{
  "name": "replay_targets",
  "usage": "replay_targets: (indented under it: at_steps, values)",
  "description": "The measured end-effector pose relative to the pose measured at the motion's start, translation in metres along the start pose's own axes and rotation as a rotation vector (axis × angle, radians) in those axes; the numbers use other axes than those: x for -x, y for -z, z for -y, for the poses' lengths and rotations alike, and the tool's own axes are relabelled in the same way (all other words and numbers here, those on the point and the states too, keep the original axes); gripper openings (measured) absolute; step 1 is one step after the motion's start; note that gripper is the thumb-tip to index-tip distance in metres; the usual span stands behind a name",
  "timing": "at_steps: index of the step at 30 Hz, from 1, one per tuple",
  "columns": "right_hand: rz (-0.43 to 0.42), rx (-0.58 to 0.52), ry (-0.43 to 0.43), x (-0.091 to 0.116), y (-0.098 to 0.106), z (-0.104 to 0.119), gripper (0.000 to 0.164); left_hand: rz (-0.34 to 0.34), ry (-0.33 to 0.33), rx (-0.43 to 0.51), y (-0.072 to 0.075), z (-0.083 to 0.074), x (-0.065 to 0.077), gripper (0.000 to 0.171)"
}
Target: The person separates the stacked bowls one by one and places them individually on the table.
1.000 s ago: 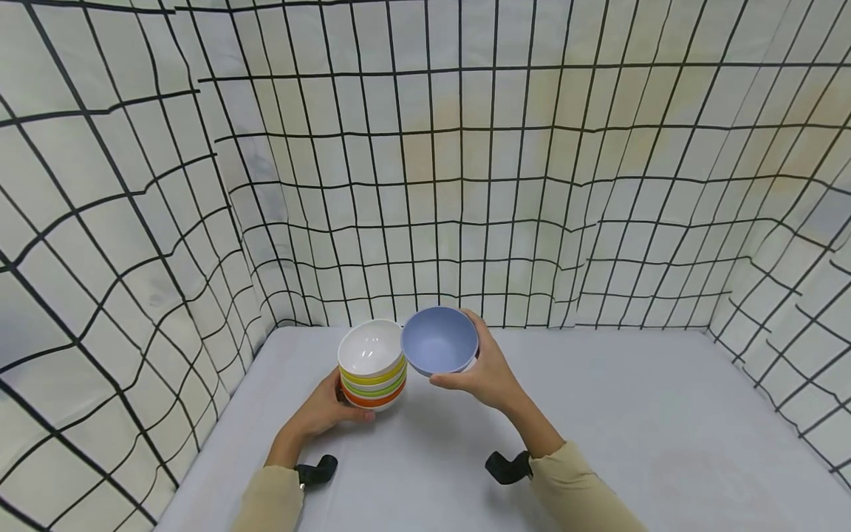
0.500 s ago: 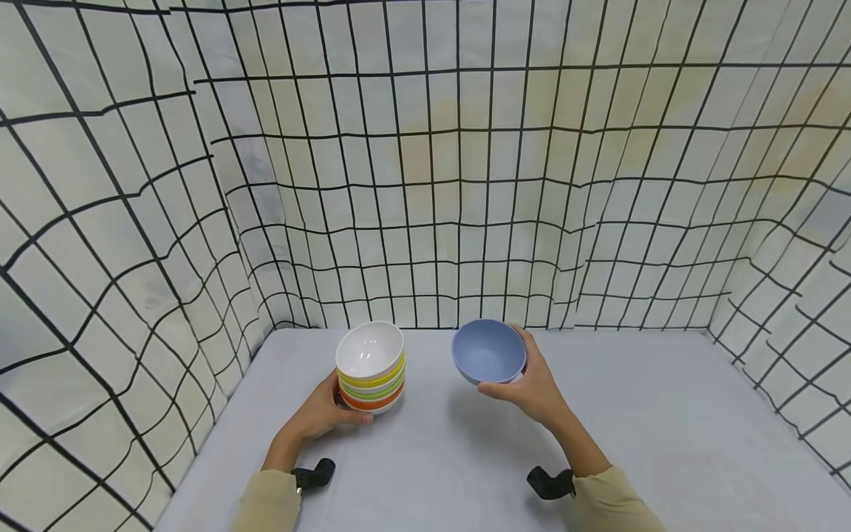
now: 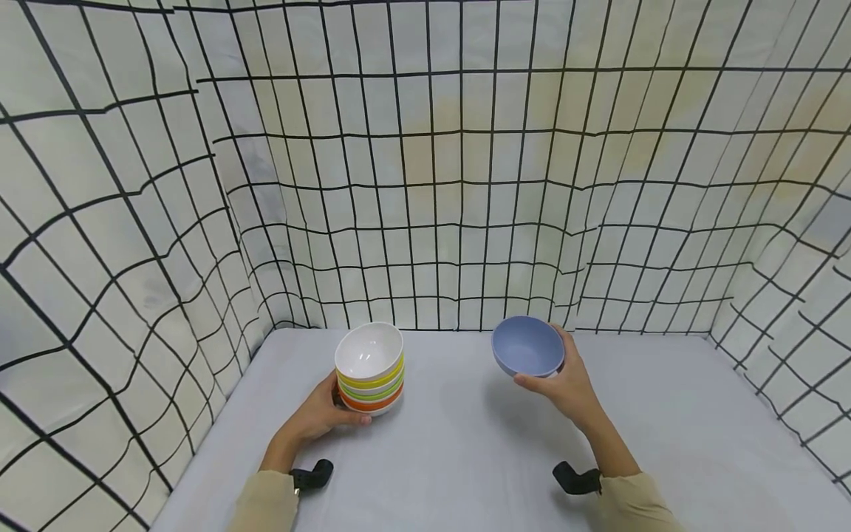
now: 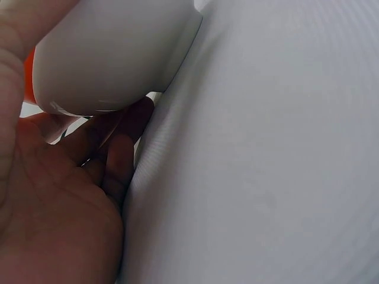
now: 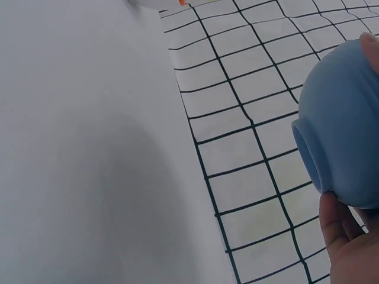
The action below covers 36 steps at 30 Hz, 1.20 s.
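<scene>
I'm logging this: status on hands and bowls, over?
Left hand round bowl stack. Right hand holding blue bowl above table. No obstacle seen between them.

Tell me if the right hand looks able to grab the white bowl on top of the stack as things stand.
Probably not: the right hand holds the blue bowl. Otherwise the way looks free: the white bowl sits uncovered atop the stack, and the left hand holds it low down.

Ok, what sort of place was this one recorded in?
Probably a purpose-made recording booth rather than an everyday room: pale walls with dark grid lines stand on the visible sides of a plain light table, and the black wrist-worn devices suggest staged filming.
</scene>
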State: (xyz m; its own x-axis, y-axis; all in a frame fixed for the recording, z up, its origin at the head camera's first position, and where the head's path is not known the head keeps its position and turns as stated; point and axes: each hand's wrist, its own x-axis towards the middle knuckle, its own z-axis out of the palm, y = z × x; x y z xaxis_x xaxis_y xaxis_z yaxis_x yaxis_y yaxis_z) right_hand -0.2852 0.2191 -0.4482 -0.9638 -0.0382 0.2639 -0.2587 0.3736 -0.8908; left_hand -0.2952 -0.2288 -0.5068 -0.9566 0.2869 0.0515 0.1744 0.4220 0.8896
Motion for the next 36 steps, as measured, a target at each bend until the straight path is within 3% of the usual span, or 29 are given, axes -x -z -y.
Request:
replay_targets:
  at_steps: [13,22,36]
  values:
    - [-0.056,0.061,-0.059,-0.003,0.036,-0.023,0.112,-0.012,0.036,-0.032,-0.003,-0.002,0.001,0.097]
    - [-0.074,0.071,-0.099,-0.007,0.05,-0.034,0.117,-0.008,0.011,-0.013,-0.002,-0.001,0.0,0.096]
    - [-0.16,0.069,-0.169,-0.006,0.076,-0.062,0.118,-0.011,0.037,0.013,-0.001,-0.001,-0.001,0.099]
